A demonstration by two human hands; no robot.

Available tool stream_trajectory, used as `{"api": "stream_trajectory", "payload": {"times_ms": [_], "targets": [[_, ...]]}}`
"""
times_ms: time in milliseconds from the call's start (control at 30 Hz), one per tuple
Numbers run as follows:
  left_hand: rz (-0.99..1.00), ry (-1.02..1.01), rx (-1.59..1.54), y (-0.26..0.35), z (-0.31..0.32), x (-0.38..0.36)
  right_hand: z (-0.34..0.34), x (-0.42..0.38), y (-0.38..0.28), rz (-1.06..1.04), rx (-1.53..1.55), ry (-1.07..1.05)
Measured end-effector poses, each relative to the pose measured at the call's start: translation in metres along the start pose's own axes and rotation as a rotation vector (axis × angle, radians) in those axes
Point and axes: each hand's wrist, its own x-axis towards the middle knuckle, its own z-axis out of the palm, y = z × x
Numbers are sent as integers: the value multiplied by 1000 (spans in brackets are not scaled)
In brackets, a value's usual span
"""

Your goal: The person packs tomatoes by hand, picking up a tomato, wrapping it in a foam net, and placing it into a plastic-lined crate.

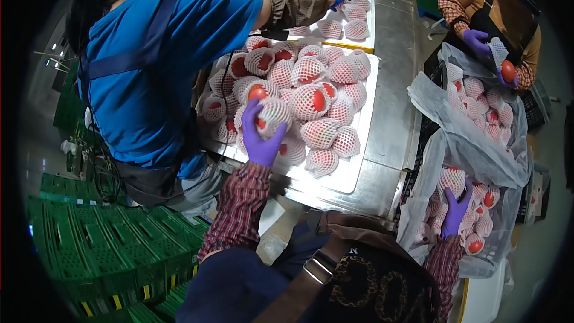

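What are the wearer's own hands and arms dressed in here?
Both the left hand and the right hand wear purple disposable gloves. Both arms are in long plaid sleeves, dark red checked with darker lines, reaching the wrists.

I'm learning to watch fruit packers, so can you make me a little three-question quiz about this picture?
1. True or false: the left hand grips a netted fruit on the lit tray.
2. Where does the right hand reach? A) a green crate B) the bag-lined crate of netted fruit C) a knife
3. Fill in: the person's gloves are ____.

Key:
1. True
2. B
3. Purple
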Motion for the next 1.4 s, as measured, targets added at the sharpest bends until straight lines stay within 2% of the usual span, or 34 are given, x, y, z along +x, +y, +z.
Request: {"api": "stream_trajectory", "payload": {"times_ms": [67,100,167,267,400,500,533,567,633,667,700,733,767,800,867,900,933,967,1000,1033,1100,1200,1300,1333,1400], "targets": [[46,2,104,-8,5,-21,7,2,-5,-6,5,2],[115,-116,524,-13,6,-24,15,6,-5,-11,38,4],[-3,-107,400,-24,14,-68,7,-5,-14,32,28,-7],[-74,-161,416,-5,10,-57,6,-9,-8,40,21,-29],[-42,-93,483,36,1,-41,6,-6,-14,47,70,-17],[54,-36,117,78,8,-32,4,-7,-13,21,78,-7],[-39,-69,-26,89,19,-36,5,-5,-13,0,94,-13],[-171,-143,-339,102,35,-35,5,-3,-14,-24,108,-15],[-381,-416,-611,135,69,-29,9,-4,-21,-56,172,18],[-715,-570,-942,161,87,-25,9,-5,-25,-79,195,15],[-717,-731,-973,166,112,-27,10,-7,-27,-101,221,9],[-557,-820,-984,166,147,-38,12,-8,-29,-137,233,1],[-678,-946,-1022,185,165,-33,12,-11,-30,-172,243,-6],[-914,-1075,-1051,207,178,-25,12,-13,-32,-209,247,-9],[-1062,-1240,-1220,212,212,-21,17,-17,-32,-182,351,-66],[-1136,-1349,-1294,218,234,-21,15,-8,-11,-263,334,-78],[-1115,-1370,-1588,225,245,-20,9,-7,-18,-252,273,-42],[-1093,-1351,-1583,230,258,-22,-3,1,-12,-251,196,-41],[-1017,-1336,-1671,237,271,-27,-13,7,-13,-336,139,-45],[-1009,-1175,-1526,243,282,-37,-19,8,-20,-308,158,-17],[-1015,-1038,-1399,257,289,-45,-28,14,-6,-268,148,139],[-933,-1029,-1253,262,305,-67,-28,17,7,-117,40,338],[-761,-954,-1183,260,320,-83,-45,17,17,104,323,316],[-713,-932,-1149,257,323,-84,-46,17,22,115,370,319],[-944,-1055,-1306,253,320,-75,-53,15,31,44,506,241]]}}
